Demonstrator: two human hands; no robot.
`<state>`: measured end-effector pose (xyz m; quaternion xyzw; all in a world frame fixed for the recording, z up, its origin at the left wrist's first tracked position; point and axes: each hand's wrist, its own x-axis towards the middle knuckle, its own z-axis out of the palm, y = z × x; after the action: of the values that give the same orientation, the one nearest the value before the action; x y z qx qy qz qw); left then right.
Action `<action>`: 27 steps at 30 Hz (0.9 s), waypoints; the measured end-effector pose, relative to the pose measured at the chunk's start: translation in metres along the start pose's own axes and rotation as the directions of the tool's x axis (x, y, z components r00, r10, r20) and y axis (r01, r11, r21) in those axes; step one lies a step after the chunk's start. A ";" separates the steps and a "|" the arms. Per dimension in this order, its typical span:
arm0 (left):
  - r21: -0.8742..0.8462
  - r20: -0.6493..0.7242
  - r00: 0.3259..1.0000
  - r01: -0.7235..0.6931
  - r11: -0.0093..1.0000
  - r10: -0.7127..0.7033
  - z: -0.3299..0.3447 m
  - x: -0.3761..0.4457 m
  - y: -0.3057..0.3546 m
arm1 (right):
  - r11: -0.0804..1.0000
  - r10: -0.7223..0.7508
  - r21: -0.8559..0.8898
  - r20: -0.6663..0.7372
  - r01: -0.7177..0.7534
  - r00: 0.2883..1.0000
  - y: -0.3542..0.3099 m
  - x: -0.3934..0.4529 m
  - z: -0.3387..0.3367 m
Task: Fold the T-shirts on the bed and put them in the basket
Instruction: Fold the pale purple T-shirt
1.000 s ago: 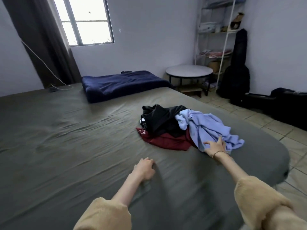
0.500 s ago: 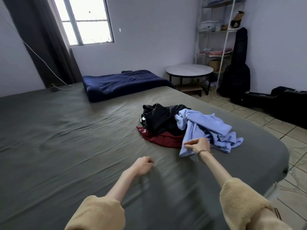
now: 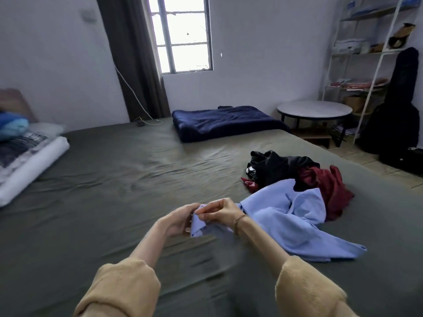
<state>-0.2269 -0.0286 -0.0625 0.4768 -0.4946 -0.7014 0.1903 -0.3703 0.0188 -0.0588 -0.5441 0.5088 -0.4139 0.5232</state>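
Note:
A light blue T-shirt (image 3: 290,218) lies stretched across the grey-green bed (image 3: 114,191), pulled toward me from the pile. My left hand (image 3: 178,219) and my right hand (image 3: 219,211) meet at its near edge, and both pinch the blue cloth between fingers and thumb. Behind it a black T-shirt (image 3: 270,167) and a dark red T-shirt (image 3: 329,191) lie crumpled together on the right side of the bed. No basket is in view.
A folded navy blanket (image 3: 224,122) lies at the far end of the bed. Stacked pillows and bedding (image 3: 25,152) sit at the left. A round table (image 3: 314,109), a white shelf unit (image 3: 366,53) and a black guitar case (image 3: 396,106) stand on the right.
My right hand has dragged the blue T-shirt off the pile toward me. My left hand left the sheet and took hold of the shirt's edge. My view has turned left.

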 end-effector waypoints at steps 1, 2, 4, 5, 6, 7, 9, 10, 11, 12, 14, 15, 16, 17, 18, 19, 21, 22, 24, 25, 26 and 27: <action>0.036 -0.057 0.998 -0.003 0.999 0.005 -0.019 -0.006 -0.006 | 1.000 -0.006 0.008 0.035 0.006 0.999 -0.004 0.002 0.018; 0.048 -0.121 0.992 -0.013 0.999 0.019 -0.037 -0.016 -0.010 | 1.000 -0.008 0.008 0.066 0.008 0.998 -0.008 0.006 0.035; 0.032 -0.222 0.974 -0.045 0.998 0.051 -0.066 -0.050 -0.013 | 1.000 -0.020 0.012 0.134 0.018 0.991 -0.017 0.015 0.076; 0.020 -0.252 0.966 -0.056 0.998 0.059 -0.084 -0.063 -0.016 | 0.999 -0.031 0.017 0.168 0.029 0.985 -0.023 0.019 0.097; -0.014 -0.280 0.958 -0.064 0.998 0.058 -0.102 -0.080 -0.021 | 0.999 -0.044 0.017 0.206 0.041 0.977 -0.028 0.023 0.119; -0.052 -0.331 0.942 -0.079 0.995 0.057 -0.125 -0.102 -0.027 | 0.998 -0.056 0.012 0.255 0.055 0.965 -0.035 0.028 0.150; -0.052 -0.418 0.908 -0.055 0.997 0.029 -0.161 -0.132 -0.037 | 0.996 -0.087 0.005 0.299 0.090 0.950 -0.040 0.033 0.192; -0.024 -0.477 0.879 -0.033 0.999 0.018 -0.180 -0.151 -0.047 | 0.994 -0.095 -0.020 0.326 0.107 0.941 -0.041 0.034 0.219; -0.012 -0.508 0.862 -0.010 1.000 0.002 -0.190 -0.159 -0.052 | 0.990 -0.107 -0.055 0.327 0.132 0.939 -0.038 0.035 0.230; -0.011 -0.541 0.841 0.024 1.000 -0.026 -0.204 -0.173 -0.064 | 0.985 -0.105 -0.090 0.357 0.146 0.928 -0.035 0.033 0.249; -0.008 -0.565 0.822 0.080 0.997 -0.071 -0.220 -0.183 -0.086 | 0.971 -0.087 -0.168 0.404 0.168 0.910 -0.027 0.030 0.266; -0.005 -0.586 0.807 0.094 0.996 -0.080 -0.226 -0.186 -0.097 | 0.959 -0.060 -0.226 0.423 0.169 0.904 -0.023 0.029 0.272; 0.022 -0.612 0.788 0.104 0.994 -0.069 -0.228 -0.185 -0.106 | 0.936 -0.033 -0.306 0.414 0.173 0.910 -0.018 0.029 0.271; 0.084 -0.640 0.768 0.111 0.990 -0.032 -0.228 -0.183 -0.114 | 0.899 -0.009 -0.402 0.382 0.175 0.924 -0.014 0.029 0.266; 0.147 -0.671 0.741 0.117 0.982 0.012 -0.226 -0.181 -0.119 | 0.853 0.014 -0.496 0.331 0.161 0.944 -0.008 0.031 0.258; 0.191 -0.697 0.716 0.139 0.972 0.035 -0.224 -0.178 -0.126 | 0.808 0.039 -0.576 0.268 0.128 0.963 -0.001 0.032 0.248; 0.238 -0.730 0.681 0.180 0.954 0.053 -0.217 -0.169 -0.134 | 0.681 0.052 -0.730 0.118 0.051 0.992 0.011 0.032 0.221; 0.257 -0.744 0.666 0.200 0.945 0.061 -0.213 -0.165 -0.136 | 0.599 0.029 -0.800 0.035 0.011 0.999 0.016 0.030 0.207; 0.346 -0.770 0.627 0.257 0.902 0.116 -0.206 -0.156 -0.138 | 0.482 -0.004 -0.871 -0.109 -0.094 0.994 0.025 0.024 0.183; 0.406 -0.773 0.615 0.292 0.866 0.156 -0.202 -0.152 -0.137 | 0.449 0.022 -0.881 -0.157 -0.150 0.987 0.028 0.020 0.174; 0.472 -0.767 0.607 0.313 0.824 0.209 -0.197 -0.148 -0.134 | 0.421 0.057 -0.888 -0.177 -0.185 0.983 0.031 0.017 0.168; 0.520 -0.749 0.612 0.308 0.797 0.253 -0.191 -0.143 -0.130 | 0.392 0.079 -0.900 -0.172 -0.189 0.982 0.034 0.013 0.163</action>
<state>0.0315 0.0365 -0.1186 0.7776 -0.5469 -0.2243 0.2142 -0.2119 0.0322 -0.1120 -0.6766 0.7197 -0.0522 0.1465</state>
